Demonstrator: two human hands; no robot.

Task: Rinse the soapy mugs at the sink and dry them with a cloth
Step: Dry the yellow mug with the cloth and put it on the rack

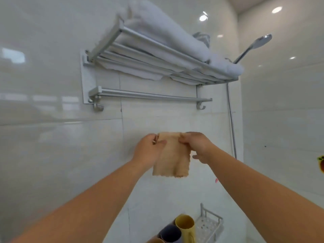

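A small beige cloth (172, 156) hangs in front of the white tiled wall, held up by both hands at its top corners. My left hand (149, 149) pinches the top left corner, with something small and metallic at the fingers. My right hand (196, 146) pinches the top right corner. Far below, at the bottom edge, stand a yellow mug (185, 225), a dark blue mug (171, 233) and the rim of a brownish one (156, 240). The sink is out of view.
A metal towel rack (157, 55) with folded white towels (168, 32) is fixed above, with a bare rail (149, 95) and hooks under it. A shower head (259, 41) and its hose (231, 120) run down the right. A small metal wall shelf (208, 225) sits beside the mugs.
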